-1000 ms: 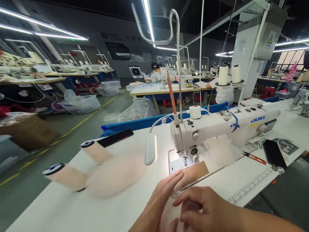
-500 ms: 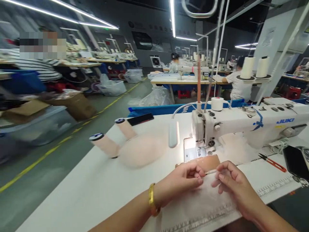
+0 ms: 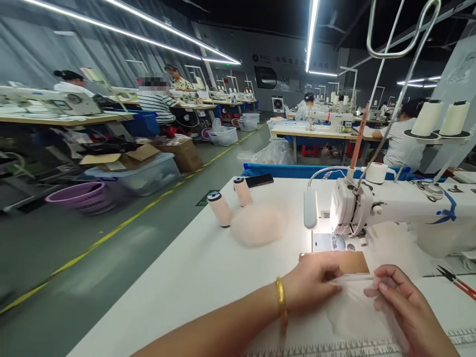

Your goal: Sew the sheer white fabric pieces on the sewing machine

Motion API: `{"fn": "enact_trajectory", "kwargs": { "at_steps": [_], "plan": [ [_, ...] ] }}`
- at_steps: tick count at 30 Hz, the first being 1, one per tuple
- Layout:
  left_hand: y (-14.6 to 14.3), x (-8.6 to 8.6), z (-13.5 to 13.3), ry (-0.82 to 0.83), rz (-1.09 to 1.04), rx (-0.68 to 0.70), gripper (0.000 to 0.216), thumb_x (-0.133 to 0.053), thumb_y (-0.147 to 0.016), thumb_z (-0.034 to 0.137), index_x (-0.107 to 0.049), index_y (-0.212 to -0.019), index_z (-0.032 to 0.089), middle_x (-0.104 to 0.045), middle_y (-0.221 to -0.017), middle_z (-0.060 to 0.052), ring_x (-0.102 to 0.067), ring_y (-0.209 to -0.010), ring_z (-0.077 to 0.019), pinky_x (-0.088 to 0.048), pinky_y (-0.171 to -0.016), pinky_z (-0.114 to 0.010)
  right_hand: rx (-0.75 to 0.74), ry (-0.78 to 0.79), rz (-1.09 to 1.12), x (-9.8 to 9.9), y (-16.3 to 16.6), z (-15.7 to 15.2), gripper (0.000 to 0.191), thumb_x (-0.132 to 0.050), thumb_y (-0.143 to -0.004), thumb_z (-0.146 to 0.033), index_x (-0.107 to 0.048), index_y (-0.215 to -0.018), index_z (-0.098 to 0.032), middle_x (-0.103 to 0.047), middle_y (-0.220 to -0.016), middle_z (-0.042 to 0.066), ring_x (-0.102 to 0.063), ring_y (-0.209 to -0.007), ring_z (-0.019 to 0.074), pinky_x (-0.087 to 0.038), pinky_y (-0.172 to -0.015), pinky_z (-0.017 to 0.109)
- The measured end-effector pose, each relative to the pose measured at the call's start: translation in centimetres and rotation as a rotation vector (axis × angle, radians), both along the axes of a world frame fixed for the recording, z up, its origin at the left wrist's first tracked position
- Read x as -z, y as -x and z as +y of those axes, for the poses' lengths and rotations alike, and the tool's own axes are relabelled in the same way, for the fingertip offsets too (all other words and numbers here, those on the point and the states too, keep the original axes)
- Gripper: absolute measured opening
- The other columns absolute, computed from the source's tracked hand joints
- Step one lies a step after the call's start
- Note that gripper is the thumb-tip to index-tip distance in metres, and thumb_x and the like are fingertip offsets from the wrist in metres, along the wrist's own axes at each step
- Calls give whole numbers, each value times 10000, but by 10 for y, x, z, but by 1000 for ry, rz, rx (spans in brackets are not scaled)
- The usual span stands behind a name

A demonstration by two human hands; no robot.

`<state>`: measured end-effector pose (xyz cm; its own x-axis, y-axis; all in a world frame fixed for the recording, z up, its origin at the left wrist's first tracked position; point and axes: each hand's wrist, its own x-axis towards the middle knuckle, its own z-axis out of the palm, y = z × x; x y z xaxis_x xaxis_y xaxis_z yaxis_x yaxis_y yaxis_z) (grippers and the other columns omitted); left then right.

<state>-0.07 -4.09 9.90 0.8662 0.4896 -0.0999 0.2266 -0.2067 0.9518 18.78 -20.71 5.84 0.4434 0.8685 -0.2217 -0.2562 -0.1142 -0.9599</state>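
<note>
My left hand (image 3: 314,285), with a gold bangle at its wrist, pinches one end of the top edge of a thin, sheer white fabric (image 3: 357,307). At the other end of that edge, my right hand (image 3: 405,300) grips the fabric between thumb and fingers. The cloth hangs slack between both hands, slightly blurred, over the front of the table. Just behind the hands lies a flat tan piece (image 3: 351,260), partly covered by my left hand. Beyond it stands a white sewing machine (image 3: 397,201), its lamp (image 3: 311,208) lit by the needle area.
A pale pink fabric pile (image 3: 258,223) lies left of the machine, beside two pink thread spools (image 3: 220,210). A black phone (image 3: 260,180) rests at the table's back edge. Orange-handled thread snips (image 3: 459,282) lie at right. A ruler strip (image 3: 334,346) runs along the front edge.
The view has swung left, so the table and machine appear further right. My hands have moved apart along the fabric edge, and more of the sheer cloth is spread between them.
</note>
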Motion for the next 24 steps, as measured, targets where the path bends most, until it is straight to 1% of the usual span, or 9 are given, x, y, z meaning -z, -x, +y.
{"fn": "enact_trajectory", "kwargs": {
  "at_steps": [2, 5, 6, 8, 10, 13, 15, 18, 24],
  "plan": [
    [2, 0, 2, 120, -15, 13, 222, -730, -776, 359, -594, -758, 186, -623, -767, 10, -559, -750, -153, -439, -670, -253, -43, 38, -81, 9, -14, -5, 386, -768, -856, -591, -651, -1067, -290, -734, -913, 49, -735, -867, 276, -589, -742, 361],
    [4, -1, 6, 314, 7, 59, 321, -737, -782, 462, -565, -829, 196, -660, -745, -2, -611, -708, -159, -461, -644, -260, -282, 91, -452, 7, -38, -10, 317, -654, -944, -577, -711, -1026, -276, -730, -880, 65, -710, -796, 275, -594, -721, 380],
    [3, -2, 7, 371, 22, 78, 342, -759, -768, 470, -564, -825, 196, -653, -722, 3, -609, -687, -155, -458, -636, -260, -363, 75, -619, 1, -43, -10, 291, -662, -945, -549, -732, -1028, -279, -733, -918, 76, -709, -844, 289, -597, -746, 390],
    [0, -3, 6, 419, 58, 114, 362, -799, -744, 474, -577, -783, 191, -616, -674, 20, -575, -639, -139, -439, -614, -256, -353, -14, -901, -16, -44, -7, 305, -709, -930, -477, -730, -1186, -312, -713, -1206, 101, -671, -1114, 333, -566, -952, 449],
    [-5, -5, 4, 371, 69, 157, 366, -797, -751, 484, -584, -725, 188, -569, -629, 35, -521, -599, -122, -404, -584, -251, -340, -110, -1003, -35, -34, 2, 514, -734, -926, -455, -615, -1413, -339, -575, -1480, 109, -511, -1382, 357, -435, -1145, 522],
    [-5, -13, 1, 302, 71, 220, 390, -773, -775, 513, -577, -670, 192, -510, -575, 51, -453, -553, -107, -344, -543, -245, -581, -133, -844, -52, -14, 23, 577, -823, -860, -461, -612, -1379, -322, -623, -1394, 102, -560, -1315, 328, -465, -1105, 492],
    [1, -19, 1, 359, 107, 292, 401, -774, -774, 556, -617, -708, 193, -507, -571, 54, -444, -534, -104, -333, -529, -245, -707, -32, -532, -55, -5, 36, 457, -816, -850, -500, -648, -1210, -274, -716, -1022, 40, -690, -974, 251, -564, -861, 376],
    [11, -22, 5, 461, 144, 403, 478, -784, -747, 644, -650, -775, 186, -554, -614, 37, -480, -550, -114, -357, -537, -251, -839, 66, -123, -54, -4, 51, 424, -797, -831, -579, -606, -970, -227, -579, -642, -68, -592, -566, 143, -466, -569, 235],
    [5, -3, 13, 157, 38, 37, 505, -747, -786, 641, -533, -713, 190, -479, -608, 63, -382, -573, -103, -279, -540, -238, -734, 30, -331, -41, -11, 76, 403, -763, -876, -564, -566, -825, -216, -462, -610, -88, -488, -537, 108, -349, -526, 208]
  ]
}}
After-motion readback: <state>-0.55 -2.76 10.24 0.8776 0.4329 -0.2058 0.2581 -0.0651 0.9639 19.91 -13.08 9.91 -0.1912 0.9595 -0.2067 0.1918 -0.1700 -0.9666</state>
